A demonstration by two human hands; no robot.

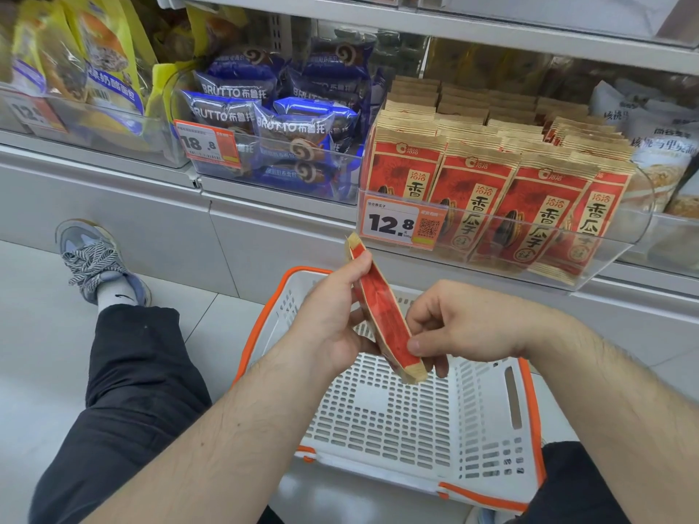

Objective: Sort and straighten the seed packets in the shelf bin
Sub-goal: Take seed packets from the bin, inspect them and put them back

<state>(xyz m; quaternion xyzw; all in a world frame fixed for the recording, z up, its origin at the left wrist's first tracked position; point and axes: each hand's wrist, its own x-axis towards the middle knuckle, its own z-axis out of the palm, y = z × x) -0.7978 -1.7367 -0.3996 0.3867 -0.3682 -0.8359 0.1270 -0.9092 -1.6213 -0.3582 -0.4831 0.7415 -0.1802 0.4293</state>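
Note:
A red and tan seed packet [384, 312] is held edge-on above the basket, between both hands. My left hand [333, 319] grips its upper part, thumb against the red side. My right hand [454, 323] pinches its lower end with thumb and fingers. Up on the shelf, the clear plastic bin [620, 255] holds several rows of the same red packets [480, 206], standing upright and leaning slightly. An orange price tag [397, 223] reading 12.8 is fixed to the bin's front left.
A white shopping basket [488, 451] with orange trim sits on the floor between my knees. Blue bread packs [280, 122] fill the bin to the left, yellow bags [102, 58] further left, white packs [658, 145] at right. My shoe [94, 259] rests by the shelf base.

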